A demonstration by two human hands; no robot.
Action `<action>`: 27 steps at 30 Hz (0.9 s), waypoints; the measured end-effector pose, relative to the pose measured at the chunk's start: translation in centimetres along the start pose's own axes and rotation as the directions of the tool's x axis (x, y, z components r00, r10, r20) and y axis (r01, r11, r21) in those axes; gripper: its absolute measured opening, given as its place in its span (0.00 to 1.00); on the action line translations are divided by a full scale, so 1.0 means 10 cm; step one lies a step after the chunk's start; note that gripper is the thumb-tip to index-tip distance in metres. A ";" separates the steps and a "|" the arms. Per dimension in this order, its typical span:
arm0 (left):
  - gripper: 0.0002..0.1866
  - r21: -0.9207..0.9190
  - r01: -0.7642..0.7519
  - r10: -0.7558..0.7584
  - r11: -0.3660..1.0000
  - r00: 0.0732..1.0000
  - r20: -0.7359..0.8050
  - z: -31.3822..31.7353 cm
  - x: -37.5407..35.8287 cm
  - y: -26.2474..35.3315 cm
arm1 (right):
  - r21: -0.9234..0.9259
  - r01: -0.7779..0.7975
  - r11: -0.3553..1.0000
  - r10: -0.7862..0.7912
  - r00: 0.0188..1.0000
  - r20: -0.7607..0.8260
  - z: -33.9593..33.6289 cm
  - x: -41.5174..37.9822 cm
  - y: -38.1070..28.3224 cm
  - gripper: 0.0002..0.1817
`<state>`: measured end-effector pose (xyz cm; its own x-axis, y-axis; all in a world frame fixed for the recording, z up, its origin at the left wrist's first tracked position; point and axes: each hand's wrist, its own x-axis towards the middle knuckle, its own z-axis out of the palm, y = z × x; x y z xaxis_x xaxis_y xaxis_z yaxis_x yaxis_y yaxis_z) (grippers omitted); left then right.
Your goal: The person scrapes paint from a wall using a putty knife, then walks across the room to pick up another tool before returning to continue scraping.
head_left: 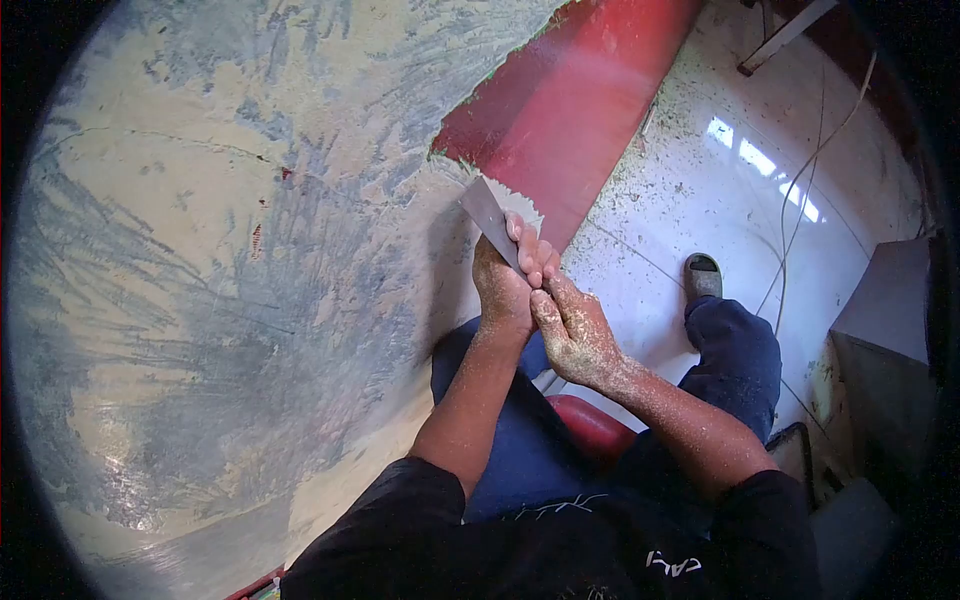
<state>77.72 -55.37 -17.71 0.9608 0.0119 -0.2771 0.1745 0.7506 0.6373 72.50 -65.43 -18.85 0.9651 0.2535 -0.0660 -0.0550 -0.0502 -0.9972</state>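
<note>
A flat grey scraper blade (485, 212) rests near the border where a cream and blue-grey coated panel (250, 330) meets a smooth red area (570, 110). My left hand (503, 275) is closed round the blade's lower part, fingers curled over its face. Pressed up against it from the right, my right hand (578, 328) is closed too, thumb and fingers gathered at the scraper's lower end. Any handle is hidden by the two hands. Pale dust covers my right hand and forearm. A whitish ragged patch (523, 208) shows just beside the blade.
Shiny white floor tiles (640, 240) strewn with crumbs lie to the right. A thin cable (800, 180) crosses them. My sandalled foot (703, 275) stands on the tiles. Beneath me is a red seat (590, 425). A grey box-like object (885, 310) stands at far right.
</note>
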 end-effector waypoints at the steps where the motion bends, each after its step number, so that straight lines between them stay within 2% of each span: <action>1: 0.11 0.000 0.006 -0.006 1.000 1.000 0.011 -0.01 0.02 0.02 | -0.027 0.041 0.999 -0.042 0.999 -0.034 0.03 0.01 0.01 0.18; 3: 0.11 0.004 0.012 -0.012 1.000 1.000 0.027 0.00 0.06 0.03 | -0.090 0.117 0.989 -0.125 0.987 -0.098 0.08 0.01 0.03 0.17; 5: 0.12 0.027 0.022 -0.023 0.999 0.999 0.022 0.00 0.05 0.05 | -0.034 0.015 0.999 -0.016 0.998 -0.054 0.06 -0.02 -0.07 0.15; 7: 0.12 -0.073 0.069 -0.065 0.995 0.996 0.057 -0.03 0.04 0.06 | 0.000 -0.081 0.997 0.081 0.996 -0.026 0.05 -0.04 -0.20 0.15; 11: 0.12 -0.132 0.130 -0.108 0.983 0.980 0.166 -0.12 0.09 0.10 | -0.092 -0.055 0.994 0.048 0.996 -0.076 0.16 -0.06 -0.17 0.16; 12: 0.12 -0.147 0.148 -0.117 0.978 0.972 0.203 -0.16 0.10 0.09 | -0.094 -0.075 0.993 0.073 0.997 -0.033 0.15 -0.06 -0.15 0.17; 15: 0.12 -0.116 0.123 -0.099 0.986 0.976 0.196 -0.19 0.08 0.04 | -0.074 0.023 0.997 -0.030 0.995 -0.094 0.15 -0.08 -0.08 0.17; 19: 0.12 0.061 0.014 -0.020 0.998 0.995 0.094 -0.04 0.03 -0.03 | -0.026 -0.027 0.999 0.025 0.997 -0.078 0.07 -0.12 -0.01 0.16; 20: 0.14 0.059 -0.053 0.045 0.997 0.989 0.139 -0.07 0.06 -0.04 | -0.090 -0.090 0.992 0.091 0.996 0.010 -0.01 -0.11 -0.05 0.15; 21: 0.15 0.212 -0.143 0.138 0.967 0.990 0.038 -0.04 0.07 -0.06 | -0.062 -0.059 0.996 0.058 0.998 -0.014 -0.05 -0.10 0.00 0.14; 23: 0.18 0.518 -0.252 0.358 0.817 0.927 -0.114 0.10 0.05 -0.06 | -0.010 0.009 1.000 -0.010 0.998 -0.062 -0.06 -0.07 0.10 0.12; 24: 0.20 0.765 -0.425 0.594 0.485 0.801 0.068 -0.01 0.13 -0.07 | 0.091 -0.039 0.995 0.050 0.992 -0.118 -0.04 -0.07 0.12 0.11; 25: 0.18 0.823 -0.461 0.608 0.332 0.772 0.187 -0.05 0.11 -0.05 | 0.089 -0.059 0.994 0.069 0.991 -0.113 -0.06 -0.06 0.14 0.11; 27: 0.15 0.797 -0.403 0.486 0.451 0.859 0.159 -0.09 0.09 -0.10 | 0.087 -0.104 0.991 0.113 0.988 -0.103 -0.12 -0.02 0.17 0.11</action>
<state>78.19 -55.52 -19.28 0.9446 0.2704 0.1861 -0.1363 -0.1926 0.9718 72.48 -66.70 -20.49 0.9739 0.1456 -0.1741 -0.1771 0.0078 -0.9842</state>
